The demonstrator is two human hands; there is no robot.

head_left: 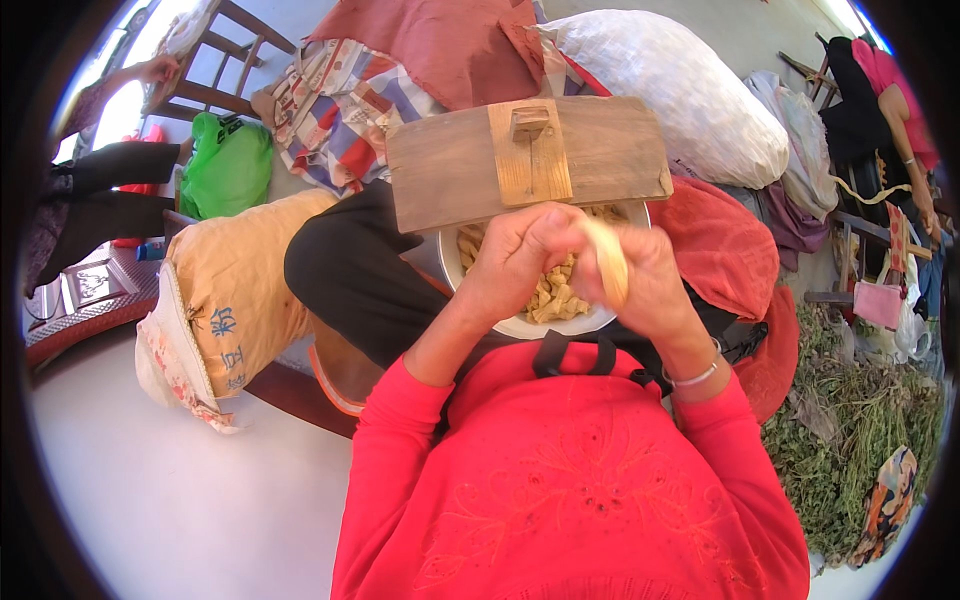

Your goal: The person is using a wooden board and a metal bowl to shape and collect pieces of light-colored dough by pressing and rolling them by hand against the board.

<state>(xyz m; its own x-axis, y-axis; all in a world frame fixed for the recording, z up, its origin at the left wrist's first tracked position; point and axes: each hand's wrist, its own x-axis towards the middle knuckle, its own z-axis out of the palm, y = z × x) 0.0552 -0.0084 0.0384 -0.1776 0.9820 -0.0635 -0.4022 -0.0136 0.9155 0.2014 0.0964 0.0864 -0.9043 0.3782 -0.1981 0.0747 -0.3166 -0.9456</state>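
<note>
Above a white basin (pixel 448 262), my left hand (pixel 525 252) is closed, thumb and fingers pressed together at one end of a pale yellow strip (pixel 610 262). The strip arcs over to my right hand (pixel 650 275), whose fingers curl round it; motion smears them. A bracelet circles my right wrist. Below my hands, the basin holds many pale yellow folded pieces (pixel 556 298). A wooden board (pixel 440 178) with a paler crosspiece and a small block lies over the far side of the basin, beyond my hands. The strip's ends are hidden in my fingers.
A tan paper sack (pixel 245 290) stands to the left, near a green plastic bag (pixel 226 165). A large white woven sack (pixel 665 90) lies beyond the board. Dried plants (pixel 855 450) cover the floor at right. Other people sit at the far left and far right.
</note>
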